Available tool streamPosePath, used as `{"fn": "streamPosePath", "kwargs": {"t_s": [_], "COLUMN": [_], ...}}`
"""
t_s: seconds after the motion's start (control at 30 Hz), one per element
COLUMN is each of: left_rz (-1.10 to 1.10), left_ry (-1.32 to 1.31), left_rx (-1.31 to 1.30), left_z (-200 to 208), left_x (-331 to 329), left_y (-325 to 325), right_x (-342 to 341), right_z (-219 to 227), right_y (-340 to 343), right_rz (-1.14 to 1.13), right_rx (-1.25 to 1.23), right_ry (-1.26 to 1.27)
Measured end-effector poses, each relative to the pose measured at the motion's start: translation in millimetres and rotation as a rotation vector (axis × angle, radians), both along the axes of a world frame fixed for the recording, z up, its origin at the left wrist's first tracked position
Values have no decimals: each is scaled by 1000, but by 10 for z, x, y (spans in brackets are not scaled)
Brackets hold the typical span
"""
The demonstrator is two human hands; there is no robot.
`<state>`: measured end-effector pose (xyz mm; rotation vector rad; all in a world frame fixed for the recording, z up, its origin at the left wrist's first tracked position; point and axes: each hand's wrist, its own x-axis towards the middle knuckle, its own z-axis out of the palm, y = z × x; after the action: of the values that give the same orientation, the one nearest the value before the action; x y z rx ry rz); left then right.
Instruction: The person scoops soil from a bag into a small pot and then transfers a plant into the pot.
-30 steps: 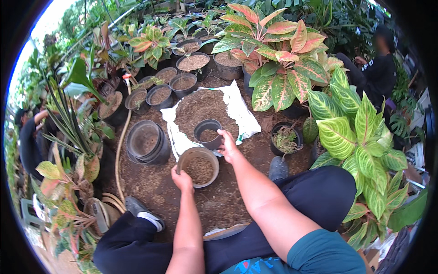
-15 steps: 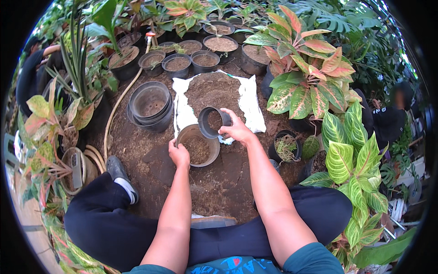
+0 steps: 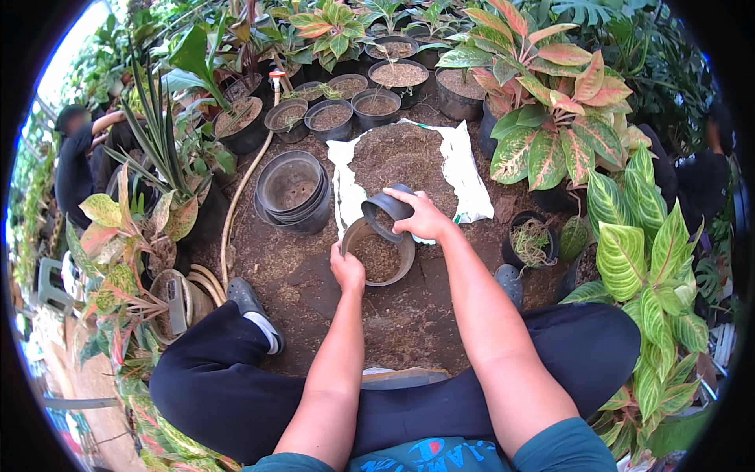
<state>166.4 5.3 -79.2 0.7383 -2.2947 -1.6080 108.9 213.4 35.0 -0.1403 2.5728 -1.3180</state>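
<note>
My right hand [image 3: 422, 215] grips a small black plant pot [image 3: 385, 211], tipped over the mouth of a larger pot. That larger plant pot [image 3: 405, 267] has soil [image 3: 376, 258] inside, and my left hand [image 3: 347, 267] is closed on its left rim. Just beyond both pots lies a white sack [image 3: 472, 189], spread out with a heap of dark soil [image 3: 401, 157] on it. The inside of the small pot is partly hidden by its tilt.
Stacked empty black pots [image 3: 292, 191] stand on the left, near a hose [image 3: 236, 185]. Soil-filled pots [image 3: 376, 106] line the back. A pot with a straggly plant [image 3: 531, 241] and leafy plants [image 3: 550, 118] stand at right. People [image 3: 75, 165] sit at both sides.
The small pot has gone from nearly upright to steeply tilted over the larger pot. The whole view has shifted, so the scene sits farther right.
</note>
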Motion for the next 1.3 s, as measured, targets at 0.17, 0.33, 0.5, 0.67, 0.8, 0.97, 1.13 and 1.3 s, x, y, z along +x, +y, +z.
{"fn": "streamPosePath", "kwargs": {"t_s": [0.17, 0.33, 0.5, 0.67, 0.8, 0.97, 1.13, 1.3], "left_rz": [3, -25, -36, -33, -28, -32, -13, -8], "left_ry": [4, 0, 54, 34, 23, 29, 52, 64], "left_rx": [17, 15, 19, 23, 29, 24, 25, 47], "left_z": [23, 43, 32, 19, -1, 5, -54, -22], "left_x": [4, 28, 30, 34, 21, 1, 3, -11], "left_y": [-27, -3, -7, -18, -22, 18, -39, 13], "right_x": [59, 20, 25, 50, 49, 84, 143, 181], "right_z": [-48, -77, -95, -106, -169, -245, -59, -5], "right_y": [-109, -68, -87, -115, -161, -192, -297, -368], "right_rz": [-80, -157, -132, -85, -160, -294, -221, -101], "right_rx": [-13, -89, -84, -24, -61, -126, -10, 70], "right_ry": [83, 112, 107, 112, 159, 182, 178, 225]}}
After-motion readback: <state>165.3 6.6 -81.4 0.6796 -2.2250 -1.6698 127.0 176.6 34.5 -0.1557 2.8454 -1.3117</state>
